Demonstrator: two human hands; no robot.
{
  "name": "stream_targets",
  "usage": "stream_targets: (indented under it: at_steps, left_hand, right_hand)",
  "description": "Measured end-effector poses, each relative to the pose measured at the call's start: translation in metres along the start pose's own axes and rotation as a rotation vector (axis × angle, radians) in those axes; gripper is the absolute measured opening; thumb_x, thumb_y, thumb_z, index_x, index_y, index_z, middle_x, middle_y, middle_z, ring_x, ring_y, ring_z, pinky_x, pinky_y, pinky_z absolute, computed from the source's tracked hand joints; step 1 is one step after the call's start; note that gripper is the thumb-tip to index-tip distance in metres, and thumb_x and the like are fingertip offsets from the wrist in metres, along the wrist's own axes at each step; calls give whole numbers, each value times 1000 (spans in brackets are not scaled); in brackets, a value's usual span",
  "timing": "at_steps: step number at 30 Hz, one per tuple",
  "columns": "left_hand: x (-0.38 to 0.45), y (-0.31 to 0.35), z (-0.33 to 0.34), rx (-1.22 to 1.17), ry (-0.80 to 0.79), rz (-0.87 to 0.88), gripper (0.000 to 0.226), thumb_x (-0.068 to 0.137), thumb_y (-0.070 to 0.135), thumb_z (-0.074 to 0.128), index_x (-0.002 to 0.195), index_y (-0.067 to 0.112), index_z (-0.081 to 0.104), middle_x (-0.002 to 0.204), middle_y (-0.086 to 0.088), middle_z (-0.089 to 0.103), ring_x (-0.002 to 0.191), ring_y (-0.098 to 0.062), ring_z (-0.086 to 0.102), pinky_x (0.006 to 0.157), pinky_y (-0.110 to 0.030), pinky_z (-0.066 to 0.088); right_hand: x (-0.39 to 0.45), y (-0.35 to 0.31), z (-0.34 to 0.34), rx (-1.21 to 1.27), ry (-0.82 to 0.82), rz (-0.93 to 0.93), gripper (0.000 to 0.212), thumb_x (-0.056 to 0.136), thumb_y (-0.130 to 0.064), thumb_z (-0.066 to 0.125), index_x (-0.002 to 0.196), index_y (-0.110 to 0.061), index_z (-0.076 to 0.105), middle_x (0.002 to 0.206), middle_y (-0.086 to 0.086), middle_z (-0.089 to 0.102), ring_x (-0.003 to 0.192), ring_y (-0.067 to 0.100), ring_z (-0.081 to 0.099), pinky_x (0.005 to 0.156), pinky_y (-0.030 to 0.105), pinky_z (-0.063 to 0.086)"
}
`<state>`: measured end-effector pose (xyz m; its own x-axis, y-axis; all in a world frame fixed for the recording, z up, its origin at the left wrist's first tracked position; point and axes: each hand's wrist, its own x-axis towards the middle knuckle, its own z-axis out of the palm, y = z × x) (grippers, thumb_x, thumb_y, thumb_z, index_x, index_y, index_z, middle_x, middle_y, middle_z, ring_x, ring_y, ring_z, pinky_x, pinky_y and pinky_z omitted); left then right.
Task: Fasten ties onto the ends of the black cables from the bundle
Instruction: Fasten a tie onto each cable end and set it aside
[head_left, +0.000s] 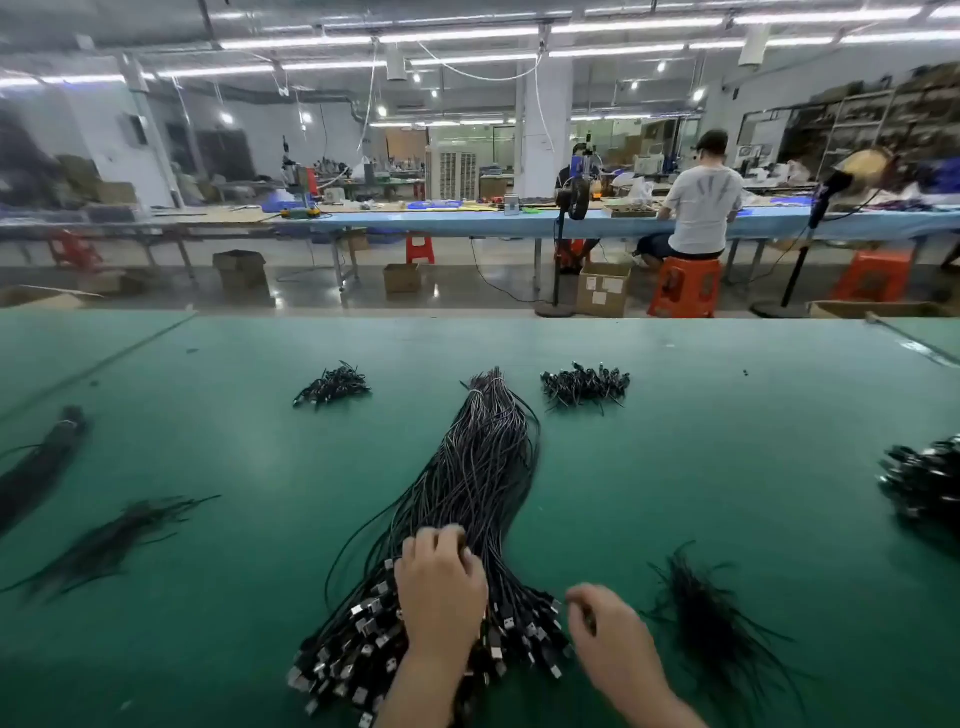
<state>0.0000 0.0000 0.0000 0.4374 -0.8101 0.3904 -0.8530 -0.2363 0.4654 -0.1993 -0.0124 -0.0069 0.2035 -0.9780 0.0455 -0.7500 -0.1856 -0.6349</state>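
Your big bundle of black cables lies in the middle of the green table. It is tied at the far tip and fans out toward you, with shiny plugs at the near end. There are too many cables to count.

Your left hand rests on top of the bundle, near the plugs. Its fingers are bent and dig into the cables. Your right hand is just right of the bundle. Its fingertips are pressed together and pinch something thin and dark; it is too blurry to tell what.

Right of the bundle lies one pile of black ties. Left of the bundle lies a second pile of thin black strands. Beyond the bundle sit two small heaps, one on each side of its tip. Past the table, a person sits on an orange stool.
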Motion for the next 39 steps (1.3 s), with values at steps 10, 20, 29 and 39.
stream_targets:
  at_steps: [10,20,29,39]
  left_hand:
    - [36,-33,28,237,-389,-43,42,102,47,39,139,29,50,140,3,48,131,-20,40,112,-40,30]
    - [46,-49,22,-147,-354,-129,31,95,28,68,124,18,72,131,2,65,128,-20,50,111,-35,38]
    - [42,-49,25,-145,-297,-113,31,94,24,70,123,14,72,129,0,66,126,-20,53,110,-40,41]
    - [36,-42,18,-208,-203,-95,32,100,28,59,123,8,70,123,-6,67,129,-24,50,112,-39,39]
  right_hand:
    - [53,-64,30,-41,-352,16,29,98,-38,49,86,-18,66,83,-3,70,75,18,63,67,31,52]
    - [77,-90,59,-312,-353,201,36,94,-55,58,85,-20,50,76,-5,54,76,20,58,56,27,41]
    - [85,-80,50,-84,-376,236,32,92,-26,52,63,-19,43,60,-3,44,52,16,41,48,27,31]
    - [71,-66,0,780,-178,337,27,107,-22,44,97,-8,65,53,-5,33,39,8,24,39,23,21]
